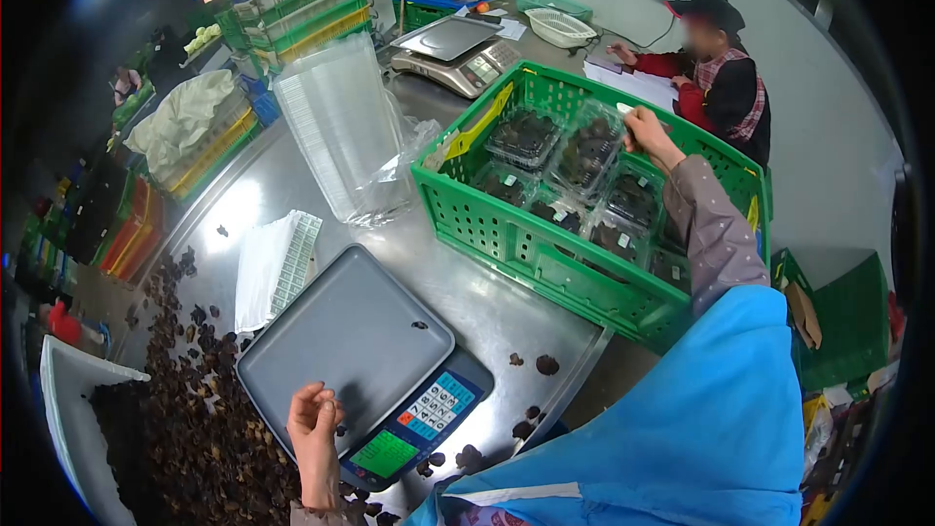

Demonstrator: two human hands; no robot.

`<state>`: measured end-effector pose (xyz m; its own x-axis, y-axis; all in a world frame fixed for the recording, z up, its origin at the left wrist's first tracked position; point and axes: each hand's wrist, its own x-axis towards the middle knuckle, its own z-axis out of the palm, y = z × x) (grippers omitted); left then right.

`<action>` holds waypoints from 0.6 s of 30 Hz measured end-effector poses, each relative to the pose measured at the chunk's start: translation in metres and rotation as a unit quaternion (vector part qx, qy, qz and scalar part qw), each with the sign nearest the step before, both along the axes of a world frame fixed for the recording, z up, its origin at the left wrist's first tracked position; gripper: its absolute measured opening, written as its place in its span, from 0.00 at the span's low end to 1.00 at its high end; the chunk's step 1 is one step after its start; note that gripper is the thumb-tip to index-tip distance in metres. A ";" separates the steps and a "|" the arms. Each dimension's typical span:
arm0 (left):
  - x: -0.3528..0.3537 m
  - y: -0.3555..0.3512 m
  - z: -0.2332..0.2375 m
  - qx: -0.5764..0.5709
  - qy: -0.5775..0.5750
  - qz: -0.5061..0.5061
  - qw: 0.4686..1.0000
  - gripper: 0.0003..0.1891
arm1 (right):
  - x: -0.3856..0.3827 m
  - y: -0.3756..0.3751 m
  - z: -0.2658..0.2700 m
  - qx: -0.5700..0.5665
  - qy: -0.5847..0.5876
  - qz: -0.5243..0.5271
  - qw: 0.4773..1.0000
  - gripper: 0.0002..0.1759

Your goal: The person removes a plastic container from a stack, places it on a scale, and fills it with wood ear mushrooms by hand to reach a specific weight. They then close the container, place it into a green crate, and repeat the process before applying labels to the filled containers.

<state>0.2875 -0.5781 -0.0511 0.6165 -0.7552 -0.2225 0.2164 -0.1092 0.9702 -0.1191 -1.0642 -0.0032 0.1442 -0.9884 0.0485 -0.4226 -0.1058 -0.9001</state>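
My right hand [650, 136] reaches over the green crate [545, 278], its fingers closed on the edge of a clear plastic box [587, 148] of dark, wrinkled pieces. That box rests tilted on other filled boxes [523, 139] with small white labels. My left hand [316, 421] hovers over the near edge of the grey scale tray [346, 331], thumb and fingertips pressed together; anything between them is too small to make out. One dark piece [420, 325] lies on the tray. The scale's green display [384, 453] is lit.
Loose dark pieces [209, 390] cover the table's left side. A label sheet [292, 258], stacked clear lids [336, 117] and a second scale [463, 63] stand beyond. A person [721, 88] in a black cap sits at the far right by papers [633, 86]. Crates [292, 5] are stacked behind.
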 end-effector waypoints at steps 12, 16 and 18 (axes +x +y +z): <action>-0.005 0.013 0.004 0.048 -0.011 0.104 0.993 0.10 | 0.076 -0.062 -0.026 -0.269 0.424 0.006 0.865 0.15; -0.009 0.026 0.013 0.052 -0.027 0.137 0.989 0.09 | 0.229 -0.031 0.043 -0.421 0.203 0.150 0.871 0.16; -0.011 0.038 0.014 0.054 -0.031 0.176 0.982 0.09 | 0.290 -0.026 0.063 -0.550 0.163 0.194 0.796 0.17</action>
